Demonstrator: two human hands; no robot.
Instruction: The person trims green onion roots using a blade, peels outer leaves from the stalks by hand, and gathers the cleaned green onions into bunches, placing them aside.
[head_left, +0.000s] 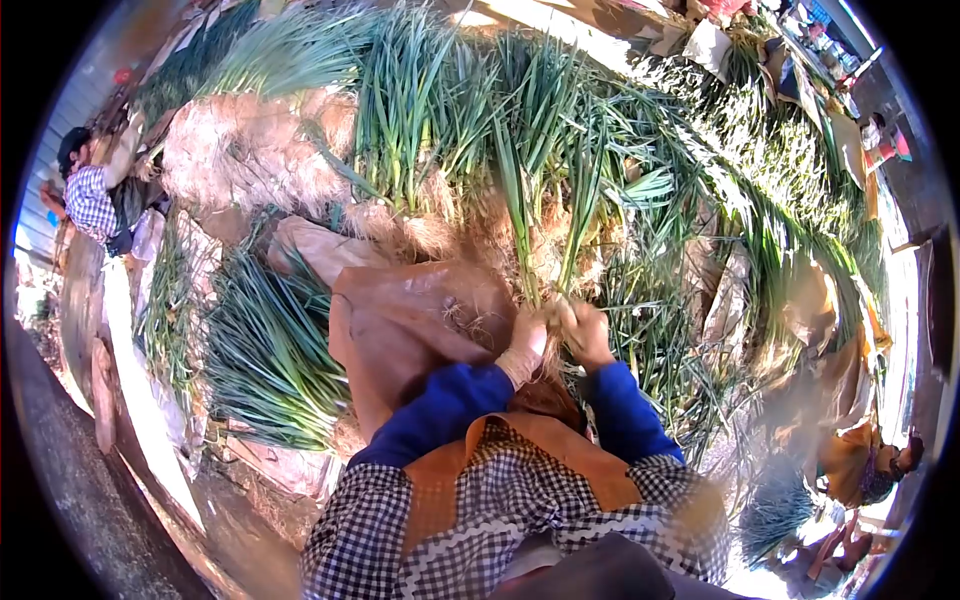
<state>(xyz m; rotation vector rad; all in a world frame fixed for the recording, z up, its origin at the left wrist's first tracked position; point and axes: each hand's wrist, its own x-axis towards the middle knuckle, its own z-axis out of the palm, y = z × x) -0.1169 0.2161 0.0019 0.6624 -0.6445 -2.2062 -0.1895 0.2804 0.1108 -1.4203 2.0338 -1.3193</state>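
Observation:
Close together in front of my body, both hands are closed at the root ends of long green leafy stalks. My left hand (526, 338) grips the base of one stalk bunch (520, 225), its leaves pointing away from me. Beside it on the right, my right hand (584, 330) is closed round the base of another bunch (582, 215). The fingertips nearly meet, and pale roots hang between and below them. A brown sheet (400, 310) covers my lap to the left of the hands.
Piled stalks (430, 110) with tangled roots (255, 150) lie ahead. Another heap (270, 350) sits on the left, and loose leaves (655, 340) lie on the right. A person in a checked shirt (92, 200) is at the far left; another person (865, 465) is at the lower right.

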